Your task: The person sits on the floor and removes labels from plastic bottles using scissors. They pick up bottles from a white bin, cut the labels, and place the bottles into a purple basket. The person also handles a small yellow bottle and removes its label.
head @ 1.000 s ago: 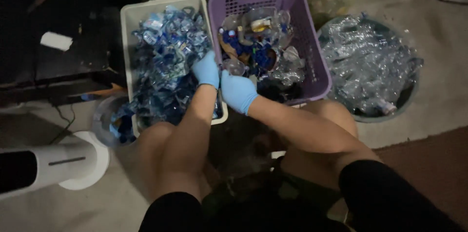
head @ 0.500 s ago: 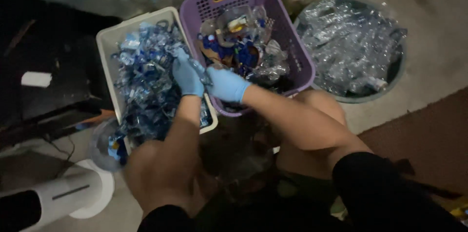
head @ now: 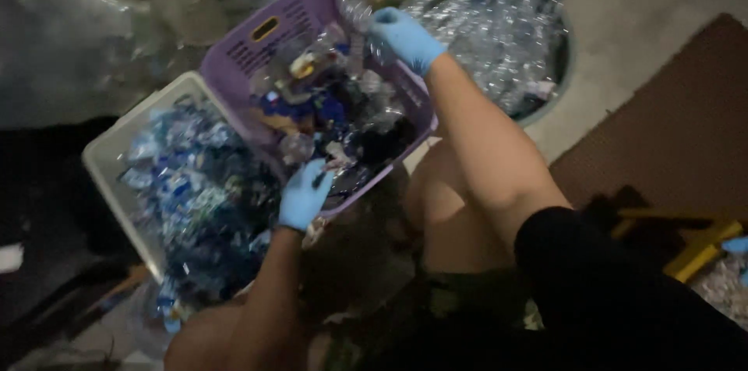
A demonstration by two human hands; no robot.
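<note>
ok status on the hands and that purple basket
Left hand gripping near rim of purple basket. Right hand at far rim, pinching clear plastic piece. White basket alongside; nothing blocking.

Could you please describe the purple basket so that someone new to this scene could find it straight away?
Three containers sit on the floor before the person. The purple basket is the middle one, between a white basket of blue wrappers and a round tub of clear plastic. It alone is purple with slotted walls, and the left hand and right hand, in blue gloves, are at its rim.
</note>
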